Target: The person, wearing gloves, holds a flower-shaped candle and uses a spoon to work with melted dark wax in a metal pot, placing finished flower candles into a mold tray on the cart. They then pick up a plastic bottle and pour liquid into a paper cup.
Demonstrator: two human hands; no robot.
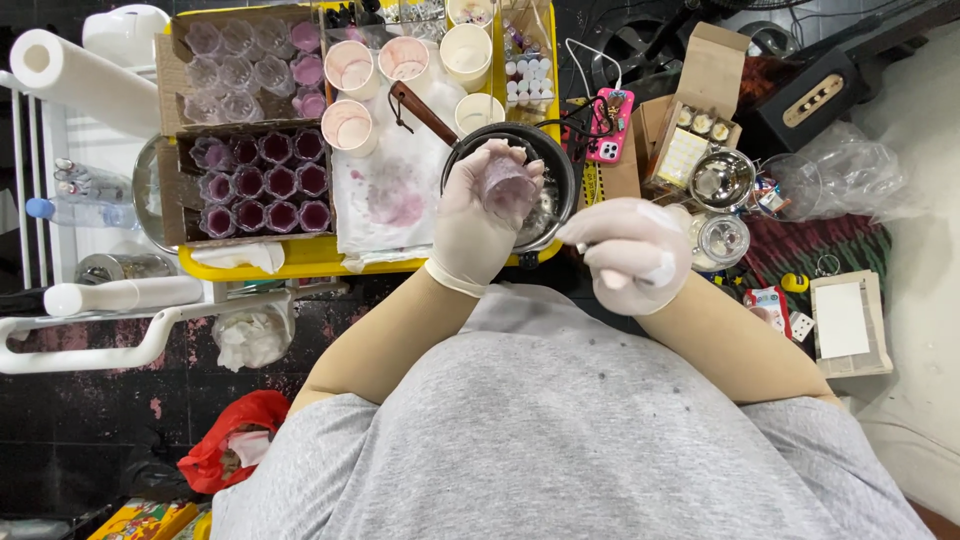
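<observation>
**Gloved hands over the black pan, cup in the left**

Left hand [478, 215], white latex glove, fingers curled round a small clear plastic cup with purplish residue [507, 183] — held tilted, mouth toward 3 o'clock, right above the round black pan with the brown wooden handle [556, 172]. Right hand [634, 254], also gloved, closed in a loose fist at 4 o'clock from the cup; a thin metal stem pokes out on its left side, prob. a spoon or stirrer, can't tell which. Hands near each other, not touching.

Pan sits at the yellow tray's [300, 262] right end, handle running off to 10 o'clock. Under the handle, a white cloth stained pink [390, 195]. At 11–12 o'clock from the pan, cream paper cups w/ pink-tinted rims [352, 68]. Further out at 9 o'clock, a cardboard box of small cups filled w/ dark purple [262, 182]; above it a second box of clear empty cups [240, 70].

At 2 o'clock from the right hand, a pink-cased phone on a white cable [611, 125]; at 3 o'clock, a shiny steel bowl [722, 178] and a glass jar just below it. Far left: white paper roll [80, 80]. Lower left floor: red plastic bag [235, 440].
</observation>
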